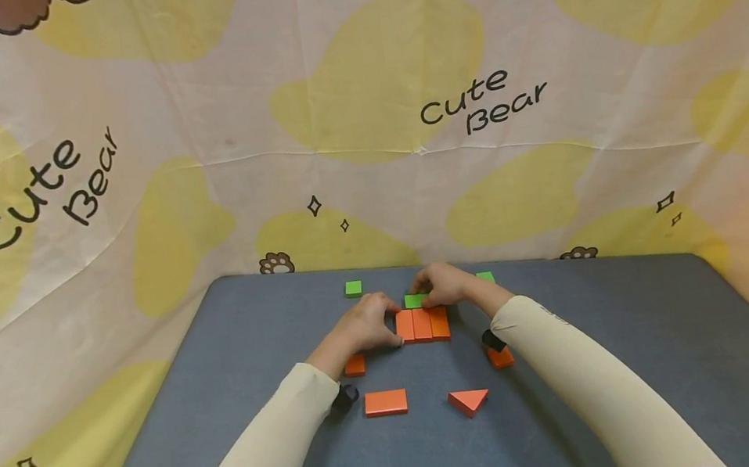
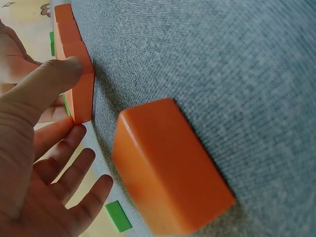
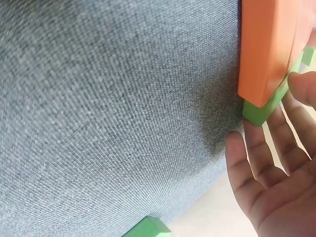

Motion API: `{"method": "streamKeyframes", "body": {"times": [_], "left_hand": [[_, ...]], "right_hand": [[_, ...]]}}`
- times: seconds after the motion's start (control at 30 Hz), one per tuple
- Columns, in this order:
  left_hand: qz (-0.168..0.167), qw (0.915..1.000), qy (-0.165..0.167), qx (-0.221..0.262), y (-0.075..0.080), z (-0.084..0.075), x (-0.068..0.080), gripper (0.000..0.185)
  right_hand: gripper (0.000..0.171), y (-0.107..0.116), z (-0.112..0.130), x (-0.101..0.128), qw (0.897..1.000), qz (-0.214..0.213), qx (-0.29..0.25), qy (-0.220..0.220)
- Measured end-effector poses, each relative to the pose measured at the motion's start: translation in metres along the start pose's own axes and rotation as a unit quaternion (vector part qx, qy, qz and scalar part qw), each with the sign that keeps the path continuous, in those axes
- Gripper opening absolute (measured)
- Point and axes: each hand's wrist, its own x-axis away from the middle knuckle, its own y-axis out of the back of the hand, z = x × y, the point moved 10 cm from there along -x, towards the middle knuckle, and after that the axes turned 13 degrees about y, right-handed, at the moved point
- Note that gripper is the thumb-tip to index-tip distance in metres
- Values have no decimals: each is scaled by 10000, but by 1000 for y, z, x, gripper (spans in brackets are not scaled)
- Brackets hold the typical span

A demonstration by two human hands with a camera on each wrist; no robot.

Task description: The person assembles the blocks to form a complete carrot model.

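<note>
Three orange blocks (image 1: 422, 324) lie side by side in a row on the grey table (image 1: 646, 355). My left hand (image 1: 367, 324) is at the row's left end; in the left wrist view its thumb (image 2: 54, 79) presses the end orange block (image 2: 81, 84) while the other fingers stay straight. A green block (image 1: 415, 301) lies against the row's far side. My right hand (image 1: 443, 285) rests at this green block (image 3: 264, 106): the thumb touches its edge and the fingers are extended beside it, under the orange block (image 3: 266, 44).
Loose pieces lie nearer me: a small orange block (image 1: 355, 365), a flat orange rectangle (image 1: 386, 402), an orange triangle (image 1: 469, 400) and another orange block (image 1: 500, 357). Two more green blocks (image 1: 352, 288) (image 1: 485, 276) sit near the far edge. A printed cloth backdrop (image 1: 358, 109) surrounds the table.
</note>
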Motion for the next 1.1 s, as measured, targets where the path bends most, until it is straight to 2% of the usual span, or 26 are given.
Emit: {"method": "streamKeyframes", "body": {"times": [1.1], "left_hand": [[42, 9998, 70, 169, 1, 1, 2, 56]], "right_hand": [[28, -2, 3, 2, 10000, -18, 43, -7]]}}
